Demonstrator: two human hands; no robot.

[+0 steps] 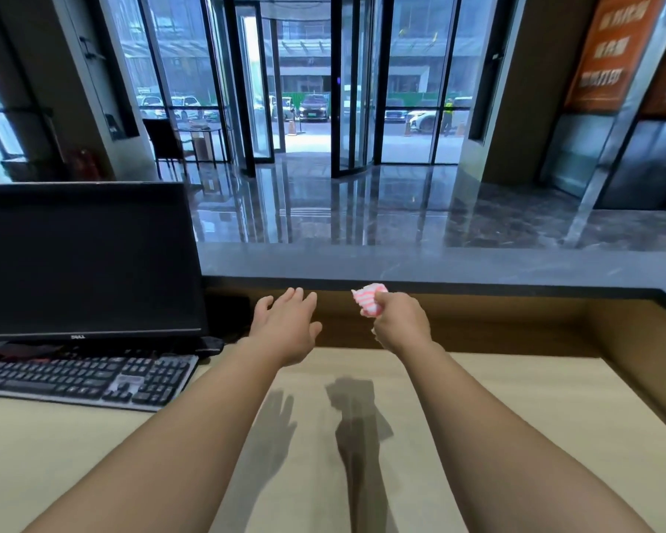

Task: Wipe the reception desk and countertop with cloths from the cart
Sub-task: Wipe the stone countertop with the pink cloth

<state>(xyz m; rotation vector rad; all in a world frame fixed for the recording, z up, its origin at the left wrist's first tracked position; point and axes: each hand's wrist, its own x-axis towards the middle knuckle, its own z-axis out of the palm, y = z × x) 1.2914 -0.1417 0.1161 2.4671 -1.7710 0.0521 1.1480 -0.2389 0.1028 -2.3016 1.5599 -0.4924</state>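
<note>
Far left, one dark monitor [85, 259] stands at the back of the desk [496, 425], and one keyboard [81, 380] lies just in front of it, the usual working spot, which leaves the pale surface to their right free for wiping.

Moving in, the left hand [285, 325] reaches forward above the desk, fingers straight and a little spread, its grip apart and holding nothing. My read: it's out there for balance, or ready to brace on the raised edge ahead.

Next along, one cloth [370, 300], pink and white striped, bunched into a wad. The right hand [400, 321] has its grip clamped round it, fingers curled, the wad poking out on the far side. It's held up near the dark front edge of the countertop [439, 265], off the desk; the shadows below both hands say neither is touching down. Bunched like that, it looks carried rather than spread for a stroke, likely heading for that upper ledge.

The count: two hands, one cloth, one monitor, one keyboard. No cart in view.
</note>
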